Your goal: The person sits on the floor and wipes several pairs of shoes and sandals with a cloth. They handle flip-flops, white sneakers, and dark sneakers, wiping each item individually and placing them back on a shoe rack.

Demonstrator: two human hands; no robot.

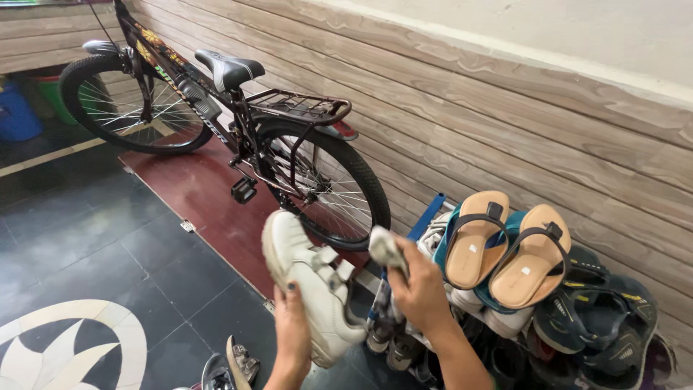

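Dark tiled floor beside a wood-panelled wall; a bicycle stands against the wall, left of the shoe rack. My left hand is closed on the sole side of a white shoe, held up just left of the rack. My right hand is clenched on a small cloth, directly in front of the rack. Two tan sandals lean on the rack's top.

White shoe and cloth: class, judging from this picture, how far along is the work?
Done: cannot tell; no wiped area stands out. In hand: the left hand holds the white shoe, and the right hand grips a cloth beside it. Left: the tan sandals and dark sandals sit on the rack.
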